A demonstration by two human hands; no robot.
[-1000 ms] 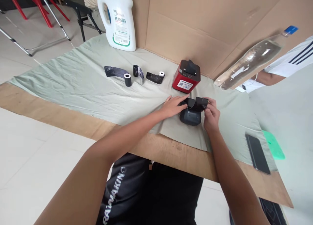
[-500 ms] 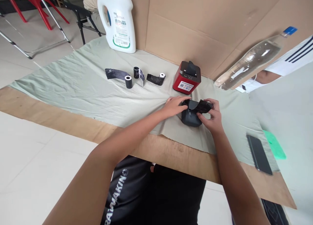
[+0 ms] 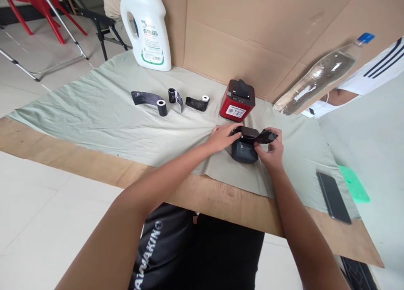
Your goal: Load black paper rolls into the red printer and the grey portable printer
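A small dark grey printer (image 3: 245,153) sits on the cloth between my hands. Its dark lid (image 3: 249,132) lies across the top, and a glossy black paper strip (image 3: 267,136) sticks out to the right. My left hand (image 3: 224,137) grips the printer's left side, with the thumb at the front and fingers over the back edge. With thumb and fingers, my right hand (image 3: 272,151) holds the strip by the printer's right side; some fingertips are hidden behind it. Just behind stands a red printer (image 3: 235,105) with black paper (image 3: 243,88) rising from its top.
Several partly unrolled black paper rolls (image 3: 162,108) lie to the left. A white detergent jug (image 3: 148,33) and a clear bottle (image 3: 318,79) stand by the cardboard (image 3: 236,33). A phone (image 3: 333,197) and a green object (image 3: 353,184) are at right. Another person's arm (image 3: 344,96) shows behind the bottle.
The printer's lid, raised or tilted before, now lies flatter over the top. The black strip in my right hand has dropped lower and stretches out to the right. The view has shifted slightly.
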